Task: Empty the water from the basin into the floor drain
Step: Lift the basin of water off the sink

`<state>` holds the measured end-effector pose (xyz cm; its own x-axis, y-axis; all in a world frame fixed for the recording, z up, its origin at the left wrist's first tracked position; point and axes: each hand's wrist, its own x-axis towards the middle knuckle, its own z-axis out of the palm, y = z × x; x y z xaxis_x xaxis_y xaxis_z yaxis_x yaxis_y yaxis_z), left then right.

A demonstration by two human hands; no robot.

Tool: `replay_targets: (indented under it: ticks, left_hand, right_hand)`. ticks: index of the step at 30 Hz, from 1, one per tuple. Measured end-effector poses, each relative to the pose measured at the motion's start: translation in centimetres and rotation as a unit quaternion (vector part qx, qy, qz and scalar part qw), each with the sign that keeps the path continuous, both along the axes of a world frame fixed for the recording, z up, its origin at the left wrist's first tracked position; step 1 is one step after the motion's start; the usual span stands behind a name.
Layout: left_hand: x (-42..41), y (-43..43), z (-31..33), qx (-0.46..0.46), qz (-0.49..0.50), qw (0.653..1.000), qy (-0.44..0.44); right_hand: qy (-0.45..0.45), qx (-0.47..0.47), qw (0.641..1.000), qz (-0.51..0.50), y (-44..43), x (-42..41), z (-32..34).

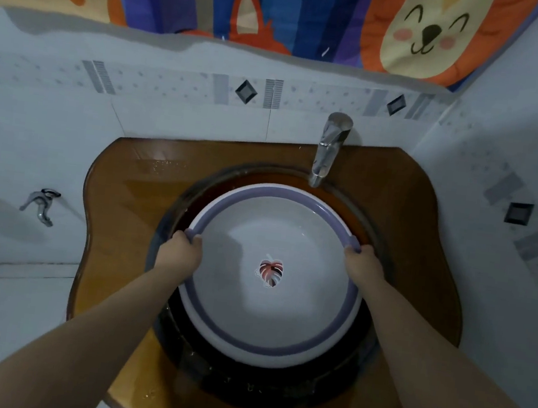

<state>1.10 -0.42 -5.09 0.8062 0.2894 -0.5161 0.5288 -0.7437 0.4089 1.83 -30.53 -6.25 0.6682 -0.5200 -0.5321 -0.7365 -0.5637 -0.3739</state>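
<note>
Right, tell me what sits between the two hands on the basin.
In the head view, only the basin's white inside, with a leaf sticker, lies between the left hand and right hand.

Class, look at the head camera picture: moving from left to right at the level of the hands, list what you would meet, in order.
Wall tap → left hand on the basin rim → leaf picture on the basin floor → right hand on the opposite rim → dark diamond wall tile.

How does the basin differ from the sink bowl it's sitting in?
The basin is opaque white with a purple rim band and a leaf sticker; the sink bowl is dark, see-through glass. The basin is smaller, nested inside the sink bowl. Left hand and right hand grip only the basin. Both are round.
</note>
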Motion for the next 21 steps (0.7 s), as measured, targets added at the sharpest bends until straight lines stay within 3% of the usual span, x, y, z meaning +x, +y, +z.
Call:
replay_targets:
  ticks: [9,21]
  left_hand:
    - [1.3,0.0,0.5,0.015,-0.024,0.997,0.066]
    - [0.4,0.4,1.6,0.001,-0.030,0.998,0.051]
  right_hand:
    - [0.002,0.028,1.000,-0.003,-0.6,0.6,-0.9]
    - [0.001,0.040,0.999,0.003,-0.9,-0.2,0.3]
